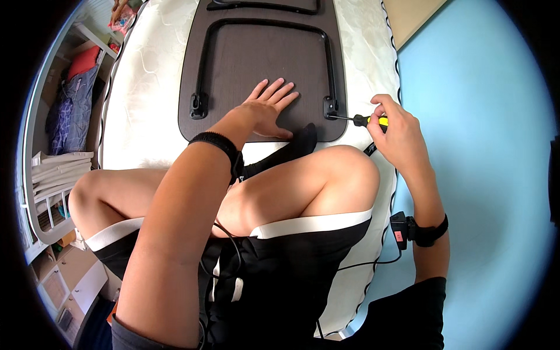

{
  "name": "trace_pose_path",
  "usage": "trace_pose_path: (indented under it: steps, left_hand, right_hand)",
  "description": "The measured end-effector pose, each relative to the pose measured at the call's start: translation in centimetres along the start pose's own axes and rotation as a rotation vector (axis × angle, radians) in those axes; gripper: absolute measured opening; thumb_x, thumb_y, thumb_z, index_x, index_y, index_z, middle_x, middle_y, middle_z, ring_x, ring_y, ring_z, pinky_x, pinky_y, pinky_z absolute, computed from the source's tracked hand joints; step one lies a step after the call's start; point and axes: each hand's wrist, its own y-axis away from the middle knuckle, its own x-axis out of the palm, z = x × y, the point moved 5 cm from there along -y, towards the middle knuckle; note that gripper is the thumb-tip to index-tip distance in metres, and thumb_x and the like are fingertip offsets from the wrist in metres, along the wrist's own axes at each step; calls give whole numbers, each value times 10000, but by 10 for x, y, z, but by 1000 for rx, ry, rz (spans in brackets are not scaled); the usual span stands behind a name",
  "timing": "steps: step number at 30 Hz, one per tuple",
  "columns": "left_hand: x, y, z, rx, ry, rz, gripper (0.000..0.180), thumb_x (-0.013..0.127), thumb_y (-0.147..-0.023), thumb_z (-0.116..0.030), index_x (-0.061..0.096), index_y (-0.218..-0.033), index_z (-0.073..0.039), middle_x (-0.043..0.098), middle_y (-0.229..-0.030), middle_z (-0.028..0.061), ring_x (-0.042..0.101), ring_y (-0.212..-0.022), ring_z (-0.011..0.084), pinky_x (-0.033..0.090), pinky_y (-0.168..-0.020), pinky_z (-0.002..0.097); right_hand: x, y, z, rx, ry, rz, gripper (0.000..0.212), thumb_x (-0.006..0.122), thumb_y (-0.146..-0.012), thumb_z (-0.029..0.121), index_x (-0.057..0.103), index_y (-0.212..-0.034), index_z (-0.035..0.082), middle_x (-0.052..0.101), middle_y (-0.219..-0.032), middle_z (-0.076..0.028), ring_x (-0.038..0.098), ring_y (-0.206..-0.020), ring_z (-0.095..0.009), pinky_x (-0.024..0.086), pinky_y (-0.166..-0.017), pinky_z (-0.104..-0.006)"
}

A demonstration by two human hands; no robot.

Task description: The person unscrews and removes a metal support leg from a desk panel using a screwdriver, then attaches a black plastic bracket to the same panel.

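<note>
A dark brown folding table (pixel 265 64) lies underside up in front of my crossed legs, its black metal leg frame (pixel 265 22) folded flat against it. My left hand (pixel 269 109) rests on the board near its close edge, fingers spread and holding nothing. At the right, my right hand (pixel 396 125) is wrapped around the black and yellow handle of a screwdriver (pixel 360 120). The screwdriver's thin shaft points left, and its tip meets the black hinge bracket (pixel 331 108) at the right corner. A matching bracket (pixel 198 106) sits at the left corner.
The table lies on a cream mattress (pixel 149 70) with dark piping. A light blue wall (pixel 484 105) runs along the right. To the left, beyond a white bed rail (pixel 55 233), are shelves with folded clothes (pixel 76 111). A cable (pixel 373 263) hangs from my right wrist device.
</note>
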Motion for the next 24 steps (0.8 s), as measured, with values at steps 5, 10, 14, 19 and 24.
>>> trace_pose_path:
  steps: [5, 10, 14, 19, 24]
  left_hand:
    - [-4, 2, -3, 15, 24, -24, 1026, 551, -727, -697, 83, -1475, -173, 45, -1540, 60, -25, -1419, 226, -22, -1147, 425]
    - [-3, 4, -1, 37, 26, -73, 1017, 566, -734, -679, 99, -1473, -160, 60, -1537, 74, -14, -1419, 234, -19, -1146, 428]
    - [-4, 5, -1, 53, 40, -114, 1019, 574, -733, -673, 113, -1471, -144, 74, -1535, 87, -4, -1420, 243, -8, -1144, 431]
    - [-4, 6, -1, 61, 33, -119, 1023, 577, -729, -670, 117, -1471, -137, 76, -1536, 96, 0, -1421, 247, -8, -1141, 426]
    - [-7, 8, -6, 46, 35, -86, 1004, 537, -739, -696, 113, -1474, -160, 64, -1538, 81, -34, -1420, 237, -27, -1141, 426]
  right_hand:
    - [-7, -8, 1, -44, -52, -133, 231, 621, -827, 165, 541, -986, 17, 635, -771, -159, 633, -657, -330, 509, -594, -374]
    - [-13, -24, 12, 199, 295, 61, 402, 595, -861, 392, 581, -911, -7, 611, -612, -177, 635, -609, -345, 507, -541, -399]
    - [-8, -35, 12, 158, 370, 73, 382, 575, -867, 371, 589, -850, -11, 609, -625, -214, 627, -624, -377, 501, -569, -445]
    - [-10, -36, 13, 120, 30, 73, 256, 627, -811, 185, 466, -928, 24, 604, -741, -213, 592, -740, -407, 457, -655, -439]
    - [-16, -34, 22, 78, 59, 26, 285, 655, -782, 146, 457, -945, 22, 588, -839, -209, 573, -821, -403, 456, -692, -415]
